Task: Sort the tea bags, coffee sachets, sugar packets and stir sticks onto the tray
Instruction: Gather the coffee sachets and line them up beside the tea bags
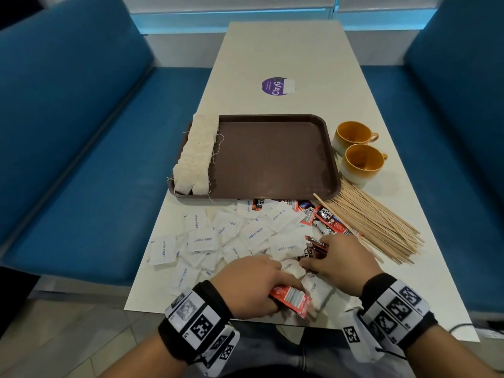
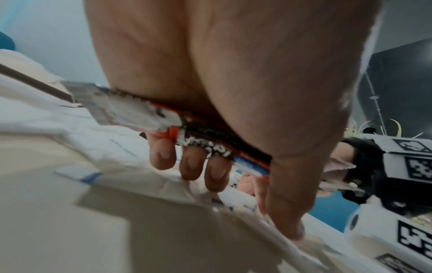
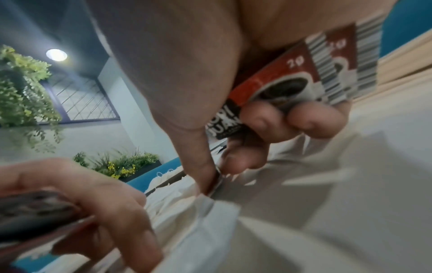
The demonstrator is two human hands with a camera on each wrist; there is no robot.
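Head view: the left hand (image 1: pixel 251 285) grips coffee sachets (image 1: pixel 291 297) at the near desk (image 1: pixel 272 50) edge; the right hand (image 1: pixel 341 259) grips more among sugar packets (image 1: pixel 201 238). Tea bags (image 1: pixel 195 156) line the tray's (image 1: pixel 272 159) left side; stir sticks (image 1: pixel 373 227) lie right.

Left wrist view: fingers (image 2: pixel 161 151) curl around the sachets.

Right wrist view: fingers (image 3: pixel 264 120) clamp two sachets.

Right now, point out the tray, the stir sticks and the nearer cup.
tray (image 1: pixel 272 159), head view, bare brown floor.
stir sticks (image 1: pixel 373 222), head view, middle of the bundle.
nearer cup (image 1: pixel 362 174), head view, outer wall.
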